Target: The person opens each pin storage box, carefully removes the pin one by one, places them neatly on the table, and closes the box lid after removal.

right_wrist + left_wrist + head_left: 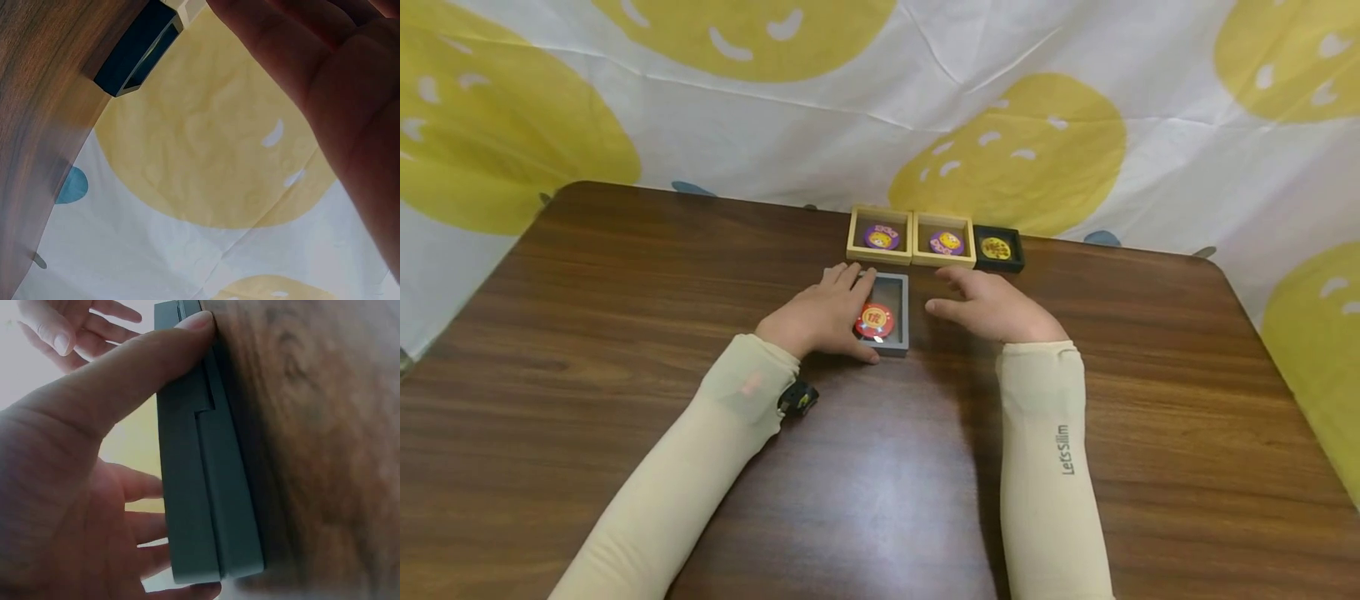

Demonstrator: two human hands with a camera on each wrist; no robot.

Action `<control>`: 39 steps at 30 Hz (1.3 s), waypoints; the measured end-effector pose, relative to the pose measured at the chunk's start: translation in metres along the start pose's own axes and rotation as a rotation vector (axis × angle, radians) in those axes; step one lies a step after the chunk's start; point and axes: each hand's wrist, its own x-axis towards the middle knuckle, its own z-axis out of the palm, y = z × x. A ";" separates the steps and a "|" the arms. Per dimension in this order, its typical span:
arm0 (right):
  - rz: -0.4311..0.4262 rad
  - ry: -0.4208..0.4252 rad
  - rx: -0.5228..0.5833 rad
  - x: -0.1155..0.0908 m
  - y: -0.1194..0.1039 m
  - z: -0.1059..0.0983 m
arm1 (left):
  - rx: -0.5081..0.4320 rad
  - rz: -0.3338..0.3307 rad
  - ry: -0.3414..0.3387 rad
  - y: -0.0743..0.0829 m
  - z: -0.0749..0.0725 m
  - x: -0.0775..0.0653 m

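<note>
My left hand (pixel 823 312) grips a small grey box frame (pixel 904 312) by its left part, thumb at the near edge and fingers at the far edge. Inside the frame, at its near end, is a red round badge (pixel 875 321) with a gold centre. Seen from the left wrist, the thumb (pixel 181 347) presses along the frame's stepped dark side, and fingers show behind it. My right hand (pixel 992 307) holds nothing; its fingers are loosely bent over the table, right of the grey frame, with a gap between them.
Two pale wooden box frames, the left one (pixel 880 259) and the right one (pixel 943 262), stand side by side at the table's back edge, each with a purple badge. Beside them is a black box frame (pixel 1000 267) with a yellow badge. A patterned cloth (pixel 820 133) hangs behind the table.
</note>
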 end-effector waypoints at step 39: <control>-0.006 -0.021 0.003 0.004 -0.005 0.002 | -0.087 0.016 0.123 -0.010 -0.001 0.007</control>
